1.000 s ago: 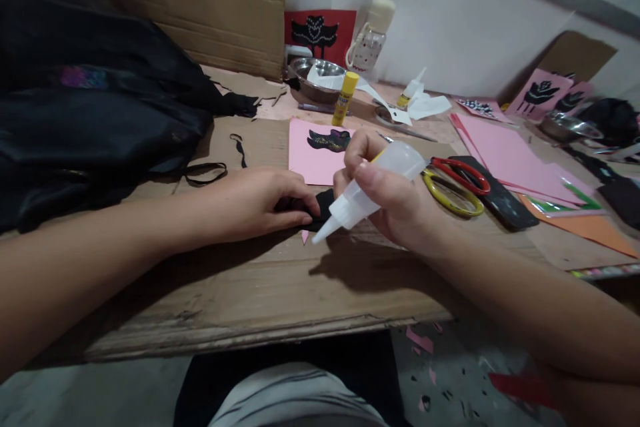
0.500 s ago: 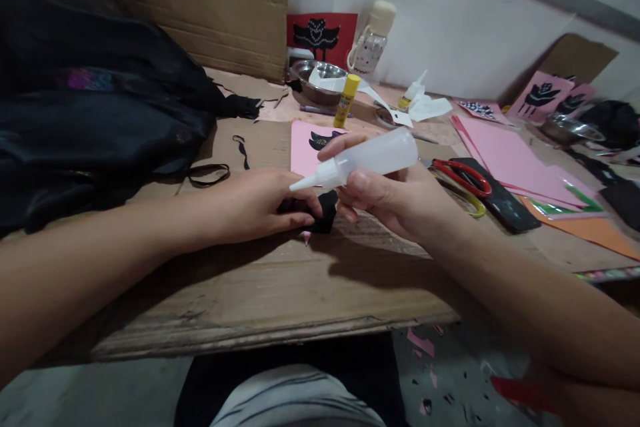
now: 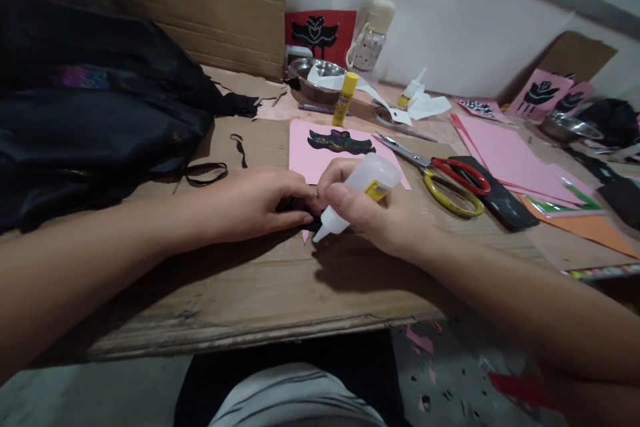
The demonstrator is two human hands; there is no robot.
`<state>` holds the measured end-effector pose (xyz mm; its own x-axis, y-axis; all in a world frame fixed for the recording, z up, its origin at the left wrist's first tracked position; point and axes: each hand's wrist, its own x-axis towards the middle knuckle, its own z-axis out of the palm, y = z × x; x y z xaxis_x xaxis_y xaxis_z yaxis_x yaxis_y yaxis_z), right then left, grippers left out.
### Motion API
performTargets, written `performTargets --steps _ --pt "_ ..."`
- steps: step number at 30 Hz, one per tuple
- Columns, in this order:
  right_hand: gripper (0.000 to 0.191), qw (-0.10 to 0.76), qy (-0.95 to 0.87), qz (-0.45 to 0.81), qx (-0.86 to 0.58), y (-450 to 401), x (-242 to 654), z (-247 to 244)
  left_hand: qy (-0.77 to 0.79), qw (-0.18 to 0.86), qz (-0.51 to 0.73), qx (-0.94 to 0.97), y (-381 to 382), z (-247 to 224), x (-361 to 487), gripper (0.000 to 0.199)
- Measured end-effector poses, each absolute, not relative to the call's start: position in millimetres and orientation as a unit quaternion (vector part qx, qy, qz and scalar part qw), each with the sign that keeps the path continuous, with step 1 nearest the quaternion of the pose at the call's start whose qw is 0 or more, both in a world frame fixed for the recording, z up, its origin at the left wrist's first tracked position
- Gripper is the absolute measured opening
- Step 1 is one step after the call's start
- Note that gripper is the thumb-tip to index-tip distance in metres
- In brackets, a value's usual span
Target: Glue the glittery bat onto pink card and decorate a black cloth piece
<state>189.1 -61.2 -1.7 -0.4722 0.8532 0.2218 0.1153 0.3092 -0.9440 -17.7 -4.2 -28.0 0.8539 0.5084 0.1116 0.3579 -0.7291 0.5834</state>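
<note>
Two hands of ours meet above the wooden tabletop (image 3: pixel 240 300): our left hand (image 3: pixel 260 203), its grip narrow, holds the black piece (image 3: pixel 315 223), while our right hand (image 3: pixel 385 217) grips the glue bottle (image 3: pixel 381 171), nozzle angled down beside that piece. Beyond, we see the pink card (image 3: pixel 306 155), then the glue stick (image 3: pixel 345 100).

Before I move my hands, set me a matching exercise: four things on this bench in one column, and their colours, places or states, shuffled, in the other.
Things
1. Squeeze bottle
2. Scissors
3. Glue stick
4. Red card

Descriptions
A. Yellow, standing upright
B. Behind the metal bowl, bearing a black cutout
C. One handle loop red, the other yellow
D. Held in the right hand, nozzle pointing down

Right pairs
1-D, 2-C, 3-A, 4-B
</note>
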Motion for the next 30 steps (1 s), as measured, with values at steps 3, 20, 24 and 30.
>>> performTargets --steps 3,20,24,30 --pt "0.052 0.396 -0.699 0.483 -0.349 -59.4 187.4 -8.0 0.241 0.255 0.129 0.927 -4.1 -29.8 -18.4 0.022" --pt "0.061 0.412 -0.674 0.466 -0.398 -47.3 180.9 -28.9 0.243 0.26 0.122 0.926 -1.8 -32.4 -19.7 0.019" --pt "0.059 0.405 -0.672 0.47 -0.404 -48.4 179.9 -29.7 0.237 0.264 0.124 0.927 -2.1 -31.2 -19.1 0.018" --pt "0.058 0.425 -0.663 0.492 -0.372 -46.5 181.0 -31.1 0.231 0.277 0.123 0.925 -1.6 -31.4 -18.9 0.019"
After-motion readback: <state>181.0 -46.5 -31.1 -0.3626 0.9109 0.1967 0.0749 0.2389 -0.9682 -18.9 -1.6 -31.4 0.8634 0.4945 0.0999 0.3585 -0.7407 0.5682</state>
